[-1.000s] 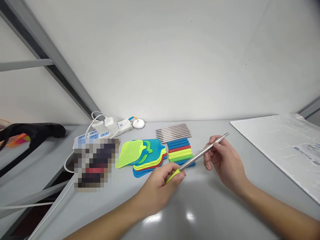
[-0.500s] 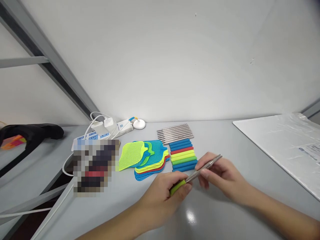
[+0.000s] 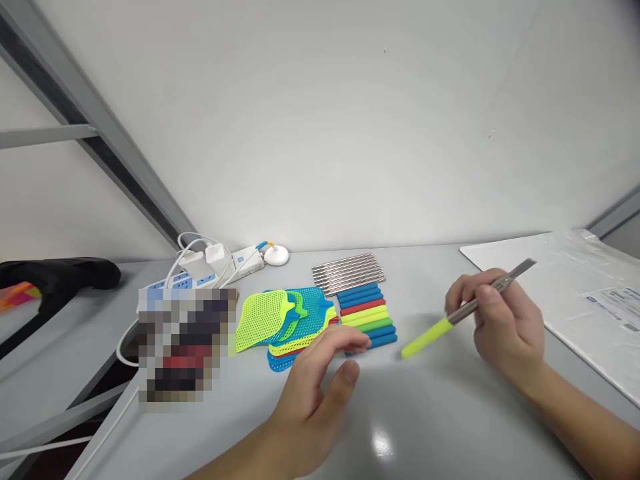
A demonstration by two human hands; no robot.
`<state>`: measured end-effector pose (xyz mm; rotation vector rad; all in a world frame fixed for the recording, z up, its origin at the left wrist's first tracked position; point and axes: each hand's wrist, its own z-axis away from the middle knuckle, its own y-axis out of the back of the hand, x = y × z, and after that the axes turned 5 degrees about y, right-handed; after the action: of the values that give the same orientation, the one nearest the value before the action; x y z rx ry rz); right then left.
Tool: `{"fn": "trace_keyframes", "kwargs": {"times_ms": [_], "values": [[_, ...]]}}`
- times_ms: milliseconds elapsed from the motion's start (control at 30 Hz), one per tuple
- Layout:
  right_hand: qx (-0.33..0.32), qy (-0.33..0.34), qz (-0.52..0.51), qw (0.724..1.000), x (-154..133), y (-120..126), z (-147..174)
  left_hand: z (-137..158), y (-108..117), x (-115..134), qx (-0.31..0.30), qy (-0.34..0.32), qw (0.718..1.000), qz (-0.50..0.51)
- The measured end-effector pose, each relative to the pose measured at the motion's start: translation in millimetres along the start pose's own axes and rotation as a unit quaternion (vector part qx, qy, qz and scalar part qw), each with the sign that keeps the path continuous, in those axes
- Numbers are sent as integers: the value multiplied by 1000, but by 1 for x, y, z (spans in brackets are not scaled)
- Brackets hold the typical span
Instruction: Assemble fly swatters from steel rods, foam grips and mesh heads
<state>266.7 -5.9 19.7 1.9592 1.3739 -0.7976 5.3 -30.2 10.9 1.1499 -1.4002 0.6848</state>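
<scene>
My right hand (image 3: 515, 333) grips a telescopic metal rod with a yellow-green sleeve handle (image 3: 427, 338), tilted with the sleeve end low and toward the left. Above the table, my left hand (image 3: 313, 393) is open, thumb and fingers apart, holding nothing. Just beyond its fingertips lies a row of coloured sleeve handles (image 3: 367, 293) in blue, red, yellow and green. Perforated plastic fly swatter heads (image 3: 265, 313) are piled to the left, partly hidden by my left hand. Bare metal rods (image 3: 350, 270) lie side by side behind the sleeves.
A white power strip (image 3: 247, 261) with plugs and cables stands at the back left, near a round white device (image 3: 276, 255). A blurred-out patch (image 3: 187, 347) covers something at left. A white wrapped panel (image 3: 565, 287) lies on the right.
My left hand has let go of the sleeve handle and opened. My right hand has carried the rod and its handle to the right, away from the left hand.
</scene>
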Motion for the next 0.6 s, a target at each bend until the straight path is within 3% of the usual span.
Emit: {"fn": "trace_keyframes", "kwargs": {"times_ms": [100, 200, 333, 600], "values": [[52, 41, 144, 987, 15, 13, -14, -1, 1, -2, 4, -36, 999, -19], [20, 49, 211, 976, 30, 18, -19, -1, 1, -5, -13, -60, 998, -21], [-19, 53, 201, 978, 38, 14, -17, -2, 2, -6, -37, -69, 997, -26], [-16, 18, 149, 989, 43, -5, -9, -5, 2, -6, -50, -48, 996, -49]]}}
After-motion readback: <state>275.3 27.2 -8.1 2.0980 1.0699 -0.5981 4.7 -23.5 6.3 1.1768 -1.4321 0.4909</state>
